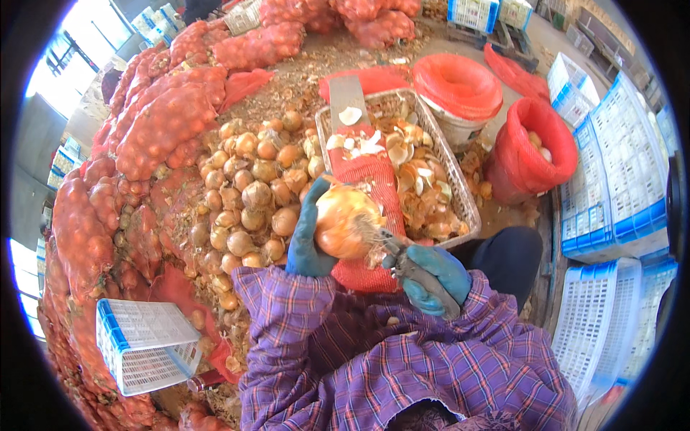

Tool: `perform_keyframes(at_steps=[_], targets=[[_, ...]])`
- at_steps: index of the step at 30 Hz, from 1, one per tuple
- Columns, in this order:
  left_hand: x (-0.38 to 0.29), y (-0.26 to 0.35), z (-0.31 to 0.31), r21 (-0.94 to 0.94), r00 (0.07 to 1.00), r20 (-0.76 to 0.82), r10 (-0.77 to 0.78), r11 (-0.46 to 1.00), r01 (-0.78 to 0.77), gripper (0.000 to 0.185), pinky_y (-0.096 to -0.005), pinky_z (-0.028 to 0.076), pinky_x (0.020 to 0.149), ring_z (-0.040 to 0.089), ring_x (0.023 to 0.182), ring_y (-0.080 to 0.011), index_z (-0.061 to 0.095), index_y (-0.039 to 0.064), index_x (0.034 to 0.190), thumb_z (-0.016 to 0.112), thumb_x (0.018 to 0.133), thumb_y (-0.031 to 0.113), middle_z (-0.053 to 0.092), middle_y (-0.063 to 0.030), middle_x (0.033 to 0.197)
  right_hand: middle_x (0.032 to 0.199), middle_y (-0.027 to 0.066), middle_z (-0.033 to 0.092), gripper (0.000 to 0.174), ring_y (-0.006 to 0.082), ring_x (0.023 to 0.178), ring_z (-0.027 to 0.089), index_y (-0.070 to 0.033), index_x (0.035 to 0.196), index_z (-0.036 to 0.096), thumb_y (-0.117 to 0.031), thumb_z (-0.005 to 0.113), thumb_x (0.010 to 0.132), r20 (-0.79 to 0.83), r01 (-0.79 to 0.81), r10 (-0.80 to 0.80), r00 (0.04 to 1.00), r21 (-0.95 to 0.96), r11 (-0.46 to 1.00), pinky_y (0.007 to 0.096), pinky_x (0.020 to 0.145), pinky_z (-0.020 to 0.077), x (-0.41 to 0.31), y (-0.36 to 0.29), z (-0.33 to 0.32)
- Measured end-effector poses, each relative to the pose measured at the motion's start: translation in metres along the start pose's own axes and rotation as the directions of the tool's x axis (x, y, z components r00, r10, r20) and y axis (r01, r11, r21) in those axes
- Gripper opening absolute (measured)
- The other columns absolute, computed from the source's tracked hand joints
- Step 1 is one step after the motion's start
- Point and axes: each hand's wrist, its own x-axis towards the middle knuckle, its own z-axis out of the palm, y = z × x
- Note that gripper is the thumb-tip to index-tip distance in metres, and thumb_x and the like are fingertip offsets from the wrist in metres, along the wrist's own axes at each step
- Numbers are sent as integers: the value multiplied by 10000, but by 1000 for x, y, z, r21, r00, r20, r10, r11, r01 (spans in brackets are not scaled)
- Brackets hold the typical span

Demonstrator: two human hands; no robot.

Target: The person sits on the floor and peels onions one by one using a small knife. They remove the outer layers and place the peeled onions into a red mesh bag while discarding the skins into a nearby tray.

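My left hand (310,237), in a blue glove, cups a large yellow onion (345,218) from its left and below. The onion's stringy roots face right. Gripped in my blue-gloved right hand (434,269) is a dark-handled cutting tool (426,285), possibly pruning shears. Its metal end lies at the roots; fingers and roots partly hide it. Beneath the onion runs a board wrapped in red mesh (366,183), with pale peel scraps on it. A plastic crate (471,215) under the board holds onion skins (426,199).
Unpeeled onions (256,194) lie heaped on the left, beside full red mesh sacks (167,124). Two mesh-lined buckets (458,86) (528,151) stand right of the crate. White-and-blue baskets (620,161) are stacked at far right; another basket (145,345) lies tipped at lower left.
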Motion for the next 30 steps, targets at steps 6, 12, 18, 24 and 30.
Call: perform_keyframes(at_steps=[6,12,18,24,30], targets=[[8,-9,-4,329,996,-94,-9,943,39,788,-450,452,1035,537,1221,-308,386,-34,1412,695,813,374,512,-174,1344,654,32,579,470,108,373,461,-45,1275,502,-431,397,1029,76,-12,-8,997,264,964,247,312,370,10,23,-22],[19,-46,-3,740,879,-140,456,638,-214,724,-389,398,1066,486,1264,-250,433,-38,1377,752,762,174,458,-144,1428,714,15,597,483,131,445,498,-146,1344,495,-483,349,1031,378,-181,-209,902,770,612,283,414,424,47,50,-37],[24,-90,-42,960,893,-28,449,260,-101,770,-407,342,1106,440,1311,-294,373,-55,1411,752,761,112,430,-203,1436,764,-20,573,468,107,509,472,-158,1302,526,-498,370,1021,474,-323,-373,798,858,400,315,557,460,72,63,-84],[33,-93,-58,949,924,-43,380,304,-81,623,-391,339,1098,468,1259,-274,429,-50,1368,694,832,127,484,-178,1362,622,-27,545,620,101,450,431,-97,1079,647,-636,360,971,555,-348,-369,746,797,493,271,535,442,84,67,-114],[50,-89,-38,994,968,99,231,-65,-87,581,-423,398,1024,524,1157,-326,473,31,1402,636,870,200,545,-200,1284,697,-11,597,570,108,467,465,-117,1157,621,-593,354,992,377,-260,-292,879,892,370,268,549,459,67,59,-111]])
